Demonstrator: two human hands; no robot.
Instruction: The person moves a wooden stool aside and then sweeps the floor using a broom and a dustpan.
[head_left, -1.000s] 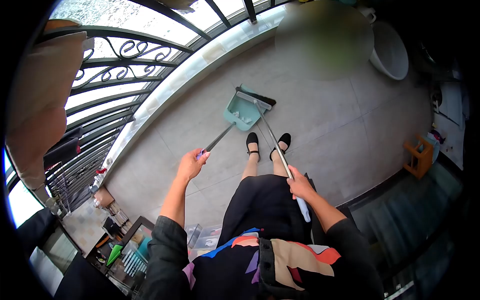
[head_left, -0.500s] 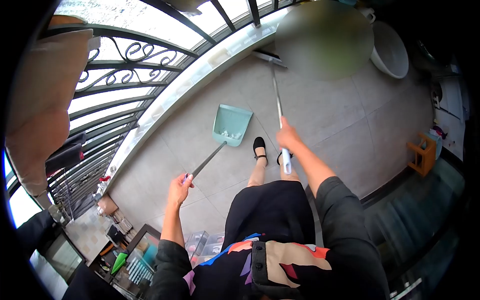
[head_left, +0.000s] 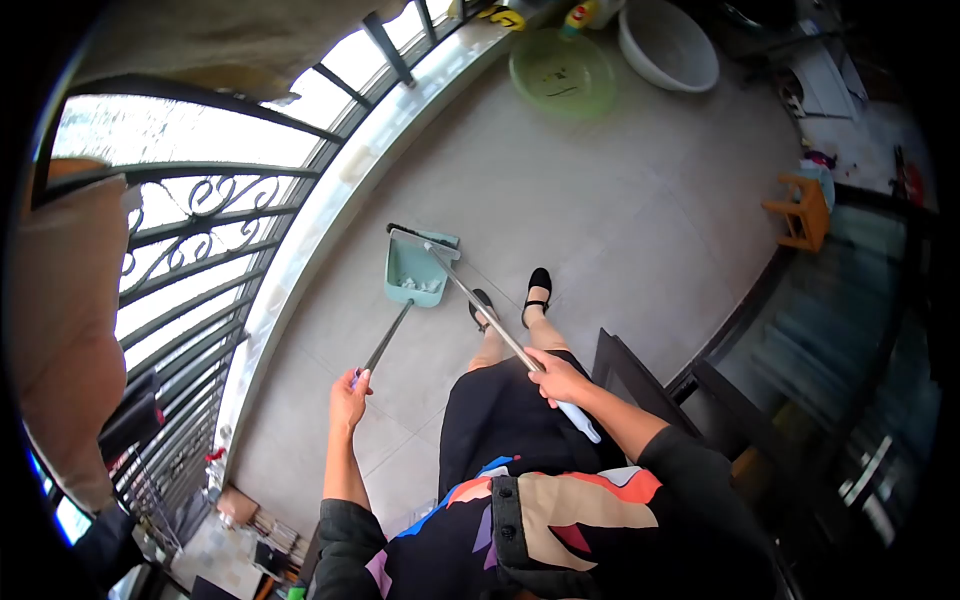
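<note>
My left hand (head_left: 349, 398) is closed around the handle end of a light teal dustpan (head_left: 428, 289), which rests on the grey tiled floor. White scraps (head_left: 416, 284) lie inside the pan near its handle side. My right hand (head_left: 556, 378) grips the metal pole of a broom (head_left: 485, 308), with the pole's pale blue end sticking out below the fist. The broom's head, with dark bristles, lies across the open front edge of the dustpan. Whether the bristles press on the pan or hang just over it, I cannot tell.
Dark window railings (head_left: 215, 215) and a pale ledge (head_left: 300, 262) curve along the left. At the far end are a green basin (head_left: 562, 75) and a white tub (head_left: 668, 48). A small wooden stool (head_left: 800, 212) stands right, near a dark-framed glass door (head_left: 830, 330).
The broom head has come from the far floor by the ledge to the dustpan's front edge. My right hand has drawn back toward my body. My view has turned and my feet have shifted.
</note>
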